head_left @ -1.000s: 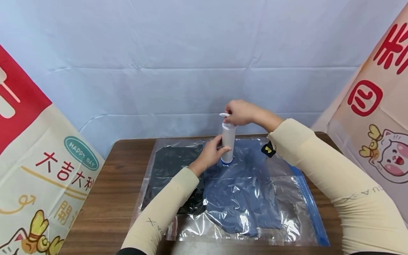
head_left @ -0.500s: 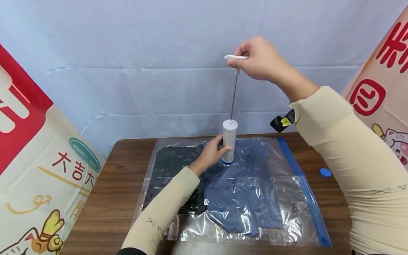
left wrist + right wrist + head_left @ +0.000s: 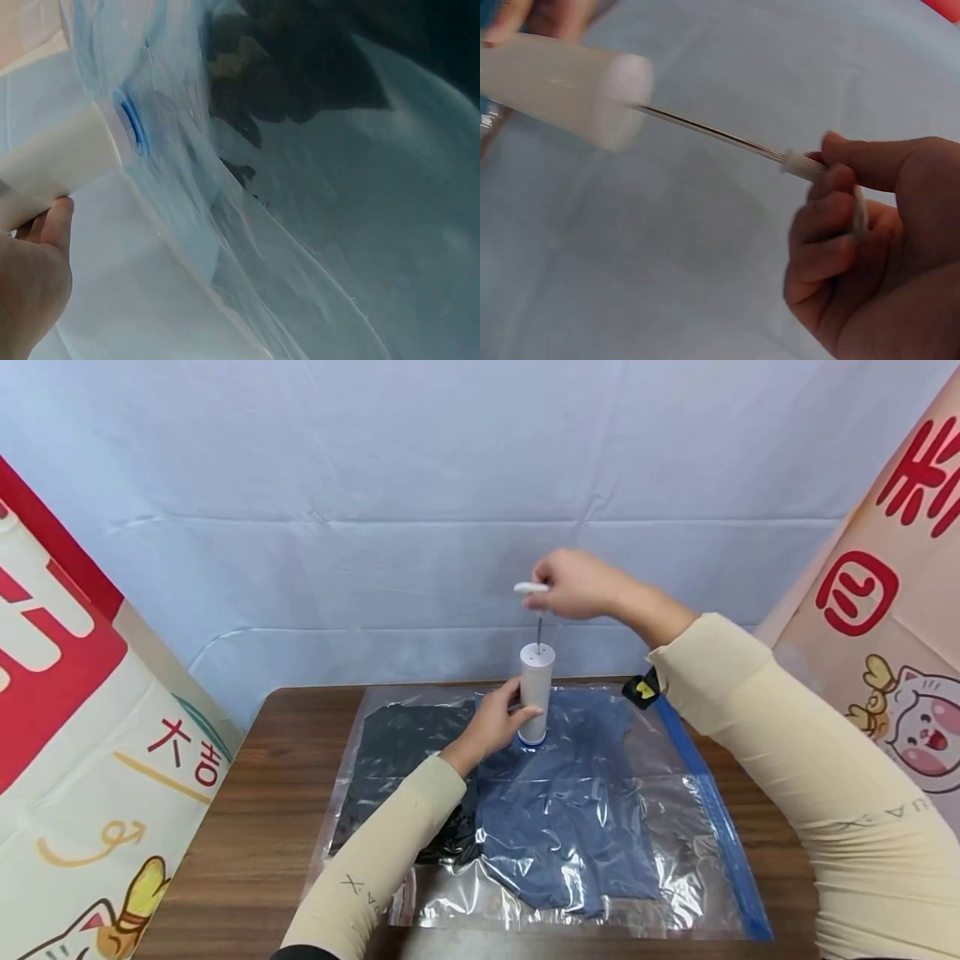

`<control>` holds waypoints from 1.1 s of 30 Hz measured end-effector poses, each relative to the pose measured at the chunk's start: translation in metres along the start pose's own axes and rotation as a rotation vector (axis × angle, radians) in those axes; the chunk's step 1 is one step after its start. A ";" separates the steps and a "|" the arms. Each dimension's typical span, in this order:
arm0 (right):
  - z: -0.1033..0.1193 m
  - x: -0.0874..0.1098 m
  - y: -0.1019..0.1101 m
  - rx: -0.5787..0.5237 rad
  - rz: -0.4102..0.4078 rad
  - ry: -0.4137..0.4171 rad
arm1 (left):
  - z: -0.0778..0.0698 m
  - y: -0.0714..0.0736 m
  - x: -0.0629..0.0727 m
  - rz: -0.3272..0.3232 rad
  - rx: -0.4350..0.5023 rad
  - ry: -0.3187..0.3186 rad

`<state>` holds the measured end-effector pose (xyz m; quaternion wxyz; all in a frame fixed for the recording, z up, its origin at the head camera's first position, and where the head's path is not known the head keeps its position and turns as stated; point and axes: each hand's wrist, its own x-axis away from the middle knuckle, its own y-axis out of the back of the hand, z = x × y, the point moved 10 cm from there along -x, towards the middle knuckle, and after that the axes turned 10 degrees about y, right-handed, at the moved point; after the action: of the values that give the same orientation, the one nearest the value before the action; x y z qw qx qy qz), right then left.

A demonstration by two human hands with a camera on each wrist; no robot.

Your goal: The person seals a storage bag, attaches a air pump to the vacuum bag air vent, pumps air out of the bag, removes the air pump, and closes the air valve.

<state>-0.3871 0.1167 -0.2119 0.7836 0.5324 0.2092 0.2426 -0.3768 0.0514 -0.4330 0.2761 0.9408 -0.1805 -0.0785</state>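
A white hand pump (image 3: 536, 689) stands upright on a clear vacuum storage bag (image 3: 465, 893), its base at a blue valve ring (image 3: 132, 122). My left hand (image 3: 491, 727) grips the pump's barrel from the left. Above it, my right hand (image 3: 581, 585) holds the white pump handle (image 3: 531, 587), fingers curled round it in the right wrist view. A thin metal rod (image 3: 712, 133) shows between handle and barrel, partly drawn out. Inside the bag lie a blue folded garment (image 3: 562, 810) and a dark garment (image 3: 405, 760), the latter partly hidden behind my left forearm.
The bag lies on a brown wooden table (image 3: 240, 827), with a blue zip strip (image 3: 720, 818) along its right edge. A pale cloth backdrop (image 3: 375, 568) hangs behind. Printed banners stand at left and right.
My right hand pulled the handle high up, baring a long stretch of rod, then came partway back down. The left hand and pump barrel stayed nearly still.
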 end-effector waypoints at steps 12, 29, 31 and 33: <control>-0.022 0.000 -0.055 -0.008 0.137 0.027 | -0.001 -0.005 -0.002 0.013 0.002 -0.007; 0.015 0.022 0.092 -0.009 -0.338 -0.075 | 0.000 -0.003 -0.002 -0.012 -0.016 0.007; 0.014 0.023 0.089 -0.014 -0.344 -0.081 | 0.000 -0.004 -0.001 -0.011 -0.022 0.006; 0.011 0.022 0.081 -0.032 -0.326 -0.082 | -0.001 -0.004 -0.001 -0.009 -0.021 0.001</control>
<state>-0.3762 0.1474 -0.1342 0.8288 0.4883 0.2567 0.0934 -0.3764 0.0559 -0.4341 0.2857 0.9386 -0.1753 -0.0812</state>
